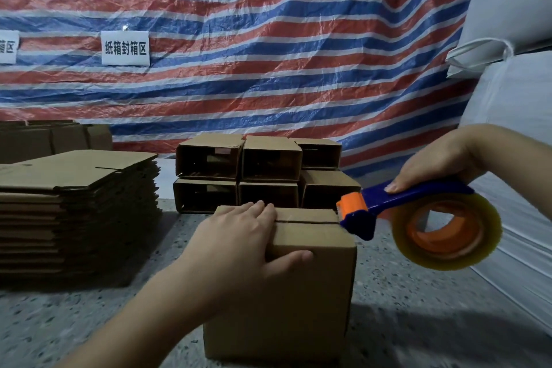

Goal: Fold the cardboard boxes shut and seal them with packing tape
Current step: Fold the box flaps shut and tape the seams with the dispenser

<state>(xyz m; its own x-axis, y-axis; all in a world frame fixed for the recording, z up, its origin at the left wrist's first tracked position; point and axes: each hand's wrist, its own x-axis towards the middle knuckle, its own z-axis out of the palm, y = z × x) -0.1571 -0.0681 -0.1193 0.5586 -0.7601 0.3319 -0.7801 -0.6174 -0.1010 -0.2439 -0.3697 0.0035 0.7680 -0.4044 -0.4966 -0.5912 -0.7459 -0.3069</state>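
A brown cardboard box (pixel 310 293) stands on the floor in front of me, its top flaps folded down with a seam running across the top. My left hand (pixel 239 245) lies flat over the box's top left, thumb pressed on the front face. My right hand (pixel 445 161) grips the blue handle of a tape dispenser (pixel 388 212) with an orange blade guard and a clear yellowish tape roll (pixel 448 233). The dispenser's head touches the box's top right edge at the seam.
Several assembled boxes (pixel 268 173), open sides facing me, are stacked in two rows behind. A tall pile of flat cardboard (pixel 77 212) sits on the left. Large white sacks (pixel 513 84) stand at right. A striped tarp (pixel 268 39) with paper signs hangs behind. The floor (pixel 418 323) is speckled grey.
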